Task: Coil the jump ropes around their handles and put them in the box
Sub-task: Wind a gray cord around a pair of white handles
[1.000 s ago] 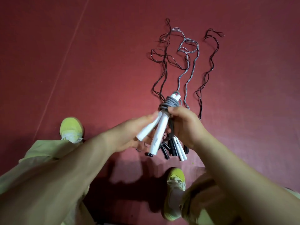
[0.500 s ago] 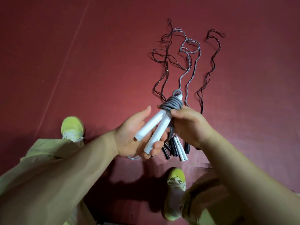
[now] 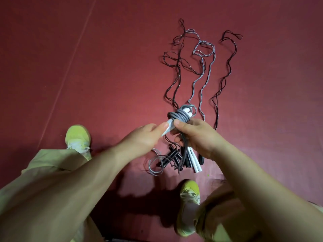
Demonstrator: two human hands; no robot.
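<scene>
From the head camera, we take the white handles (image 3: 168,125) as our landmark; our left hand (image 3: 145,138) is wrapped round their lower part, and our right hand (image 3: 197,137) pinches the grey rope (image 3: 180,115) coiled round their upper end, thumb pressed against the turns. A loose grey tail (image 3: 155,165) hangs below the handles towards the floor; to do this well, we judge, the right thumb should keep the wound turns tight while the left hand feeds the tail round, each turn laid beside the last rather than over it; otherwise the coil may slip off the end. Below the handles lies a heap of black handles (image 3: 173,157) and another white pair (image 3: 194,161); beyond them, uncoiled ropes (image 3: 201,67) trail across the red floor (image 3: 87,67); the hanging tail could snag in that heap. No box is in view; yellow shoes (image 3: 77,137) stand either side.
</scene>
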